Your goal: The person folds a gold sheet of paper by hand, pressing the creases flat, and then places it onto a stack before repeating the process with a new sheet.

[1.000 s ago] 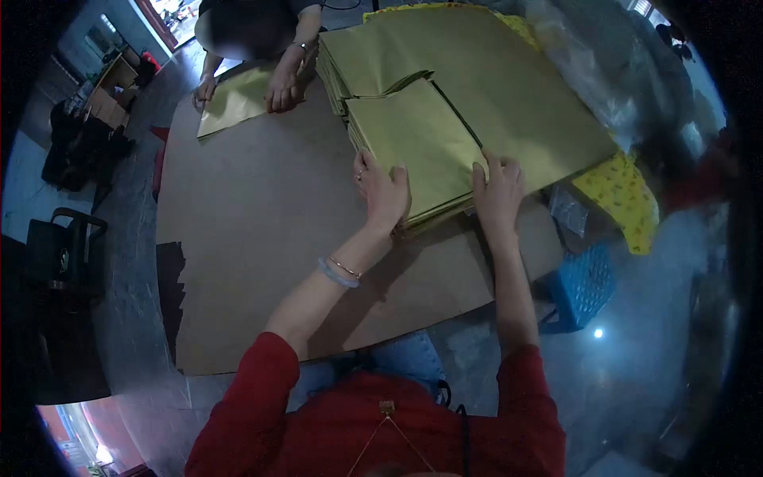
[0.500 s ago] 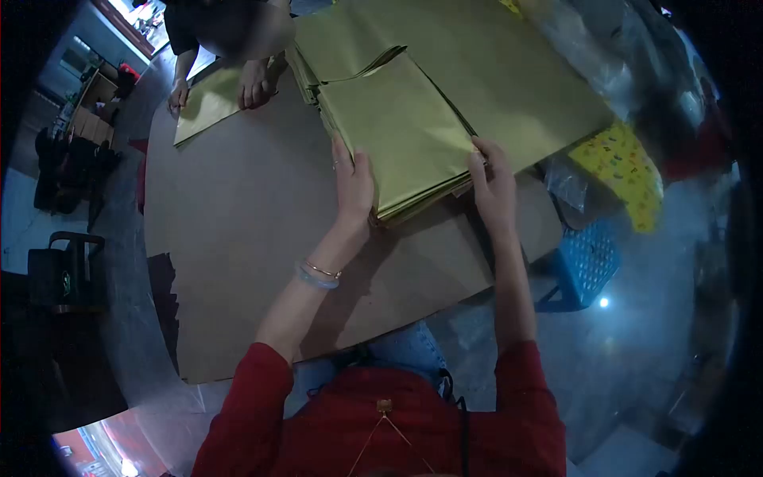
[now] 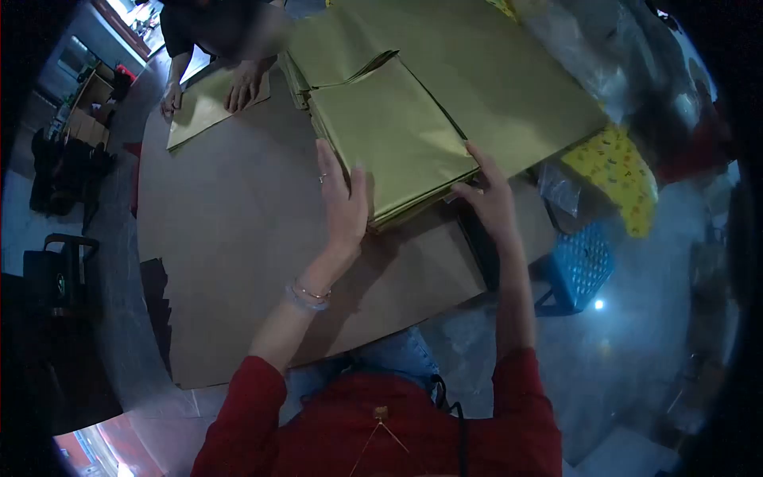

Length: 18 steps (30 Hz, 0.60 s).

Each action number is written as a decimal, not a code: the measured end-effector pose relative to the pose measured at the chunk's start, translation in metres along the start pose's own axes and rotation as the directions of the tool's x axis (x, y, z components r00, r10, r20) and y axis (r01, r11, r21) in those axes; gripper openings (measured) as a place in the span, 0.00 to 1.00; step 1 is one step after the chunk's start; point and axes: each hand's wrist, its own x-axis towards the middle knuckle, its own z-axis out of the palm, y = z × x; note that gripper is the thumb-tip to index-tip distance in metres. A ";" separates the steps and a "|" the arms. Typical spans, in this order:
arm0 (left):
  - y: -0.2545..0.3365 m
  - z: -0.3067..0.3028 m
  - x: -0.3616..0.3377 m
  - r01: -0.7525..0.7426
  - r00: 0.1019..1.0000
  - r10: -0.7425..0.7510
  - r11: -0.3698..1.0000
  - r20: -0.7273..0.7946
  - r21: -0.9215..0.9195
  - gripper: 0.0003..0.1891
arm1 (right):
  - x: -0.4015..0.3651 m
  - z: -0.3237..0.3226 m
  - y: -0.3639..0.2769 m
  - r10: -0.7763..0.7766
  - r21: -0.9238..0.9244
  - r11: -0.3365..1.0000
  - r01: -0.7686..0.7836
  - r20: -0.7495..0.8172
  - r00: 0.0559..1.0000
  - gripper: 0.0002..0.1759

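Note:
A thick stack of folded gold sheets (image 3: 397, 131) lies at a slant on the table, its near edge showing several layers. Along its left side my left hand (image 3: 345, 208) stands with fingers stretched out and the thumb by the near left corner. My right hand (image 3: 494, 200) is at the near right corner, thumb and fingers apart around it, the fingertips at the side edge. Neither hand is closed on the sheets. Beneath and beyond the stack spreads a large gold sheet (image 3: 524, 95).
The brown tabletop (image 3: 238, 262) has a torn left edge. Across it, a person's hands (image 3: 245, 86) rest on another gold sheet (image 3: 195, 111). At the right are a blue stool (image 3: 584, 266), a yellow patterned sheet (image 3: 616, 175) and clear plastic (image 3: 560, 187).
My right thumb has come off the top of the stack and the fingers have spread. My left fingers have straightened along its side. The other person's hand has slid across their sheet.

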 end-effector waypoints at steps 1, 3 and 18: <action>0.003 -0.006 -0.006 -0.155 0.987 0.152 0.986 0.053 0.056 0.34 | 0.001 -0.001 0.002 0.016 0.018 1.000 -0.016 0.000 1.000 0.37; -0.001 -0.013 -0.017 -0.402 0.907 0.381 0.911 0.181 0.094 0.37 | 0.002 0.000 0.007 0.000 0.030 1.000 0.000 -0.005 1.000 0.36; -0.006 -0.010 -0.035 -0.602 0.799 0.510 0.693 0.319 0.398 0.27 | -0.017 -0.074 0.026 -0.273 -0.486 0.857 0.171 -0.147 0.951 0.30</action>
